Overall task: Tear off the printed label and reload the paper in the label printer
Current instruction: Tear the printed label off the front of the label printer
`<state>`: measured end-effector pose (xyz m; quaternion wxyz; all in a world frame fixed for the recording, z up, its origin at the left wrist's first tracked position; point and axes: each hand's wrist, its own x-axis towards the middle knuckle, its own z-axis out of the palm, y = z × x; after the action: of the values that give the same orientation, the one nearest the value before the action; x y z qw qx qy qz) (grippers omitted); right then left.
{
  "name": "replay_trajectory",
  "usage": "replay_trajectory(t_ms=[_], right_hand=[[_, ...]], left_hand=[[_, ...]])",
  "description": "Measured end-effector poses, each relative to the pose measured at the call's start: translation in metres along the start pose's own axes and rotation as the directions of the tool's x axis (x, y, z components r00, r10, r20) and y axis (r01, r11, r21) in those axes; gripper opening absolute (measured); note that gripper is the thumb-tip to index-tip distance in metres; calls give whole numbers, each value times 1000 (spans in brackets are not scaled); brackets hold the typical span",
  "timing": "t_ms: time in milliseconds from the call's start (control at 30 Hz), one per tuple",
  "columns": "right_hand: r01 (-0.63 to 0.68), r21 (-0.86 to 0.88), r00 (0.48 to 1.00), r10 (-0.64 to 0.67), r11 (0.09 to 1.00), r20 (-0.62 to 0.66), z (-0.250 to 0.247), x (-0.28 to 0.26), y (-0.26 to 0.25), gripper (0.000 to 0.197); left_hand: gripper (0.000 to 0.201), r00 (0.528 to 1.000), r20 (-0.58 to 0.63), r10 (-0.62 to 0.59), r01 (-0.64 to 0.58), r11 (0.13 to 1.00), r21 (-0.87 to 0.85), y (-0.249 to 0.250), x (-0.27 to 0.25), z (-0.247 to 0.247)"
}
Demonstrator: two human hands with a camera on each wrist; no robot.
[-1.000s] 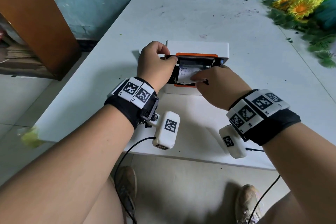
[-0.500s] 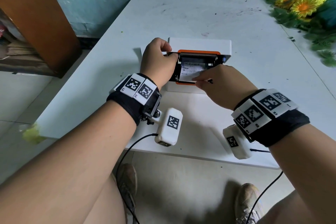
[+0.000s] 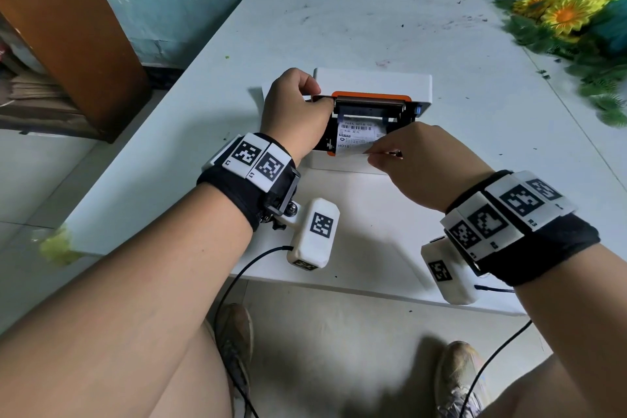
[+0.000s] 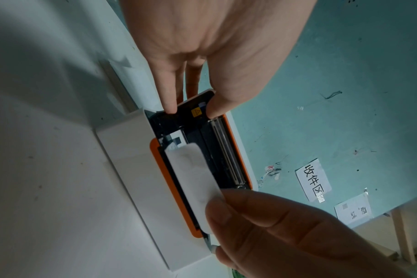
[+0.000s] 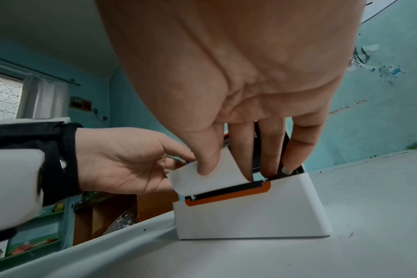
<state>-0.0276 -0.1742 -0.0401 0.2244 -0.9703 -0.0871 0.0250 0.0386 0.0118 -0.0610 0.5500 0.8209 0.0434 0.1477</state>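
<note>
Label (image 3: 356,139) had come further out of the open printer (image 3: 373,85) on the surface than a second before, my right hand (image 3: 417,159) pinching its edge, left hand (image 3: 295,112) gripping the lid (image 3: 371,98), so reloading wasn't done yet.

I count one white, orange-trimmed plastic label printer (image 3: 373,85), one printed white paper label (image 3: 356,141), two bare hands (both at it), one white table (image 3: 441,30), two shoes.
</note>
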Motion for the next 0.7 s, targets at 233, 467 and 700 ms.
replay_trajectory(t_ms=[233,467,700], right_hand=[[5,8,1000,-5,1000,17,-2,-4,4,23],[42,-17,998,-41,999,40,-11,-15,4,29],[116,111,961,-84,987,-262,-26,-21,5,24]], left_hand=[[32,999,1,-35,35,999,-28,0,1,0],[24,996,43,-80,83,994,-76,4,-4,-2],[45,993,47,-111,116,987,-110,1,-6,3]])
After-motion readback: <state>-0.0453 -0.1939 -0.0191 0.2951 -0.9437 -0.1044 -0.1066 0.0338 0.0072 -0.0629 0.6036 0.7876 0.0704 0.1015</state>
